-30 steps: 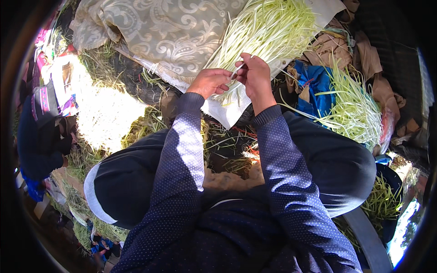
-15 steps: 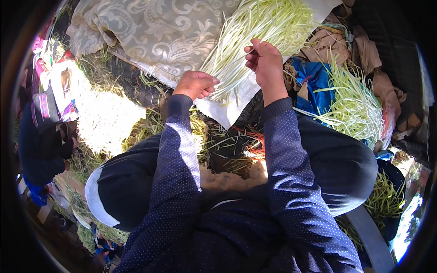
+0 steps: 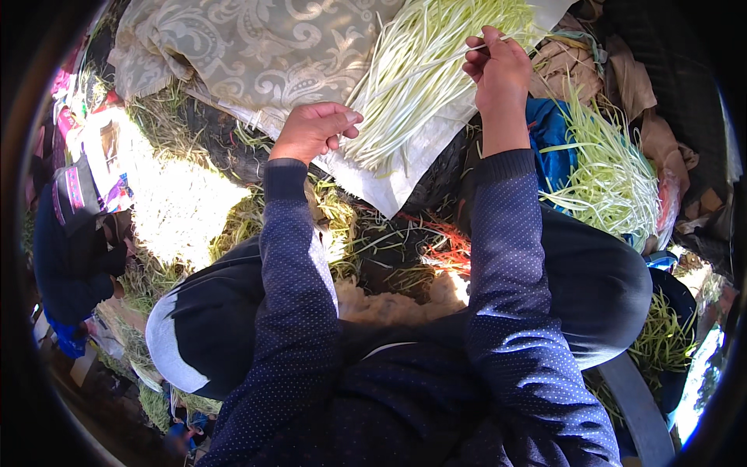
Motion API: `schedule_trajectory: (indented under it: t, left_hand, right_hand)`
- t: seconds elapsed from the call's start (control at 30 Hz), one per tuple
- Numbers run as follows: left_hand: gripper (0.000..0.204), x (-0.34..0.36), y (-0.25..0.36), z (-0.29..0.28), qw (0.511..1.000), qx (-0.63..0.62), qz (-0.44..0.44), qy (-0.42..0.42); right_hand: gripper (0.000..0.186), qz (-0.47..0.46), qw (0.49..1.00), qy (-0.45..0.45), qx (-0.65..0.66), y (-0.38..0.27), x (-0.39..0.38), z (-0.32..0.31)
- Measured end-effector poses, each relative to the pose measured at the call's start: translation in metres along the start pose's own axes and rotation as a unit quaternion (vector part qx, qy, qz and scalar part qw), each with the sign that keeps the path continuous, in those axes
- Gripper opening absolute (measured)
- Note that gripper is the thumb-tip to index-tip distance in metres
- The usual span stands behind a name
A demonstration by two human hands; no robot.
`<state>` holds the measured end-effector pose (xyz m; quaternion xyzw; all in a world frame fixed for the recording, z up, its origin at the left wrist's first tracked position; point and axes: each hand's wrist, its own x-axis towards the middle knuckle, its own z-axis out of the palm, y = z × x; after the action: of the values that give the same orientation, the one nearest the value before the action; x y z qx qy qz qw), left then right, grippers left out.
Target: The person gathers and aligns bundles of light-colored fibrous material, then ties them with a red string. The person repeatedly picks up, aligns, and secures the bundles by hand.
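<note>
The pile of pale green stalks (image 3: 424, 70) lies fanned out on a white sheet (image 3: 389, 183), and everything else is easiest placed from it. The right hand (image 3: 498, 66) is over the pile's right edge, its fingertips pressed together and pinching one thin stalk (image 3: 510, 37) that runs off to the right (how many strands it holds cannot be told). The left hand (image 3: 311, 128) hovers just left of the pile's lower end, fingers loosely curled and held side by side, pointing toward the stalks; whether it touches them is not clear, and it grips nothing that shows. Left of the pile, and partly under the sheet, lies a patterned grey cloth (image 3: 233, 54). To the right of the pile, past a blue cloth (image 3: 548, 140), is a second heap of green stalks (image 3: 611, 175). Below the pile, dry grass (image 3: 342, 226) covers the ground between the person's knees.
</note>
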<state>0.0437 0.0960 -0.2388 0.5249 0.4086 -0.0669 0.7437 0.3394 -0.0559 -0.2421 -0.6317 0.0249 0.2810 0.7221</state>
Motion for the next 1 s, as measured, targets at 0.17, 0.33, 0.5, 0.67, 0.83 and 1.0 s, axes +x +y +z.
schedule_trajectory:
  t: [0.17,0.33,0.5,0.67,0.83,1.0]
  left_hand:
    - [0.023,0.015,-0.025,0.018,0.999,0.039,-0.017,0.030]
    - [0.020,0.035,-0.052,0.034,0.995,0.033,0.014,0.091]
    - [0.019,0.050,-0.066,0.041,0.990,0.081,0.028,0.113]
    - [0.022,0.059,-0.065,0.046,0.978,0.141,0.070,0.135]
    - [0.020,0.061,-0.056,0.052,0.963,0.219,0.069,0.139]
    - [0.022,0.059,-0.054,0.058,0.944,0.279,0.066,0.166]
  right_hand:
    - [0.014,-0.030,0.998,0.028,-0.046,-0.006,0.018,-0.003]
    - [0.013,-0.083,0.995,0.026,-0.057,-0.019,0.029,0.002]
    - [0.017,-0.131,0.984,0.061,-0.106,-0.024,0.036,0.008]
    - [0.028,-0.110,0.985,0.081,-0.103,-0.007,0.054,0.002]
    - [0.032,-0.085,0.981,0.139,-0.109,0.049,0.041,-0.023]
    - [0.031,-0.073,0.951,0.216,-0.208,0.138,-0.034,-0.049]
